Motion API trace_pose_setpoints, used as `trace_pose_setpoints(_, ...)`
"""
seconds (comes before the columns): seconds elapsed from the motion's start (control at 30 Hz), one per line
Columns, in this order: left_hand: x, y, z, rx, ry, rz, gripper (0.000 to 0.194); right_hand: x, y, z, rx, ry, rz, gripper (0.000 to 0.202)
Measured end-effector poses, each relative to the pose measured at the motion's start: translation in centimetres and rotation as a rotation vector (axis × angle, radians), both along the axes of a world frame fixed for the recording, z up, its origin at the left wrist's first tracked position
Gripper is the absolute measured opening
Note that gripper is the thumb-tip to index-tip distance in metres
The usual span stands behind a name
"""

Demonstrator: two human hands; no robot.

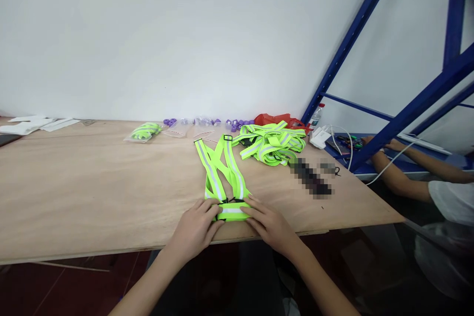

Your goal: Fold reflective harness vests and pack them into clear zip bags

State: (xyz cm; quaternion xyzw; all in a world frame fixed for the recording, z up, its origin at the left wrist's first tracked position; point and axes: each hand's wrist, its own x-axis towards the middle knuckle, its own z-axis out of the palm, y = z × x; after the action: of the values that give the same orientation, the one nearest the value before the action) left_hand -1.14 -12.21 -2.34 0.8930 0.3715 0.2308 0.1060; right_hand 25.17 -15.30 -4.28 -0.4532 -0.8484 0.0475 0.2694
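On plywood (pixel 92 182), both half-curled hands (pixel 198 224) (pixel 273 226) pinch a reflective harness (pixel 232 211) (bottle label (pixel 315 121) illegible).

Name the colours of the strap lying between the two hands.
The strap is yellow-green with a whitish stripe along its middle, best seen in the head view.

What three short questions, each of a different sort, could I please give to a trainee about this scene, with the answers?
1. True or false: the small packed bag lies to the left of the tangled pile of straps.
2. Which colour is the cap of the bottle? a) blue b) red c) green
3. Complete: left hand and right hand hold a ____-striped harness.

Key: 1. true; 2. b; 3. silver
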Motion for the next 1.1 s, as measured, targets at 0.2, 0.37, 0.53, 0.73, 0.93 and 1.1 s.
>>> trace_pose_setpoints(0.2, 0.1, 0.1, 0.3, -0.006, -0.017, -0.045, 0.007, -0.3, -0.4, 1.3, -0.119, -0.022, -0.004, 0.04)
trace_pose_setpoints(0.37, 0.1, 0.6, 1.0, -0.097, -0.028, -0.116, 0.011, -0.2, -0.4, 1.9, -0.174, -0.021, 0.002, 0.043)
trace_pose_setpoints(0.53, 0.0, 0.9, 2.2, -0.209, -0.057, -0.126, 0.01, -0.6, -1.2, 1.8, -0.143, -0.062, 0.005, 0.041)
trace_pose_setpoints(0.73, -0.7, 1.1, 1.8, -0.14, -0.054, -0.196, 0.04, -0.9, -2.8, 0.4, 0.007, -0.151, -0.045, 0.051)
trace_pose_setpoints(0.93, -1.3, 1.1, 0.5, -0.037, 0.05, -0.133, 0.045, -1.1, -3.6, -1.2, 0.103, -0.19, -0.184, 0.056)
trace_pose_setpoints(1.1, -1.6, 1.0, 0.4, -0.015, 0.08, -0.11, 0.049, -1.5, -3.6, -0.4, 0.038, -0.182, -0.162, 0.052)
